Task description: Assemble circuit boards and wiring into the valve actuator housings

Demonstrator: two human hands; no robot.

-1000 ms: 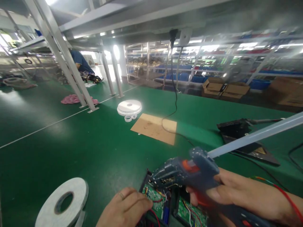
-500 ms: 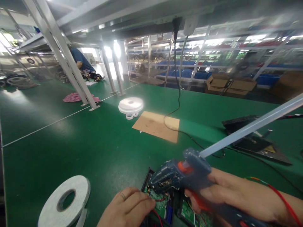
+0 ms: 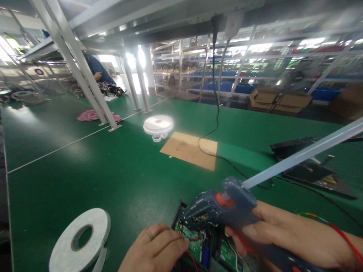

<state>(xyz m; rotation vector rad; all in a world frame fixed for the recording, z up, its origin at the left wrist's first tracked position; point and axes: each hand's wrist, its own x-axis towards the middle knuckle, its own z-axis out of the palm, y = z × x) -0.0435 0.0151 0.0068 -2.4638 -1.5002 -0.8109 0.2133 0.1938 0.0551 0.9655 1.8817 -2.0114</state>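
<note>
My right hand (image 3: 272, 230) is wrapped round a dark blue hot glue gun (image 3: 215, 211), a finger by its orange-red trigger. A long translucent glue stick (image 3: 306, 153) juts from the gun's back. The nozzle points down at a green circuit board (image 3: 195, 247) in a black case (image 3: 178, 217); its tip almost meets the wires there. From the left, my left hand (image 3: 157, 247), with a ring on one finger, rests at the case edge. Its bent fingers are together on a red wire (image 3: 193, 260). Beside this case lies a second green board (image 3: 228, 253), partly hidden by my right hand.
A roll of white tape (image 3: 61, 241) lies at front left. Farther back are white rolls (image 3: 158, 124), a cardboard sheet (image 3: 208, 162) and a black cable (image 3: 217, 113). A dark stand (image 3: 320, 177) sits at right. Metal posts (image 3: 93, 87) rise at left; a person (image 3: 98, 70) is beyond.
The view has shifted slightly, so everything sits a little farther right. Both hands and the glue gun keep nearly the same place over the board.
</note>
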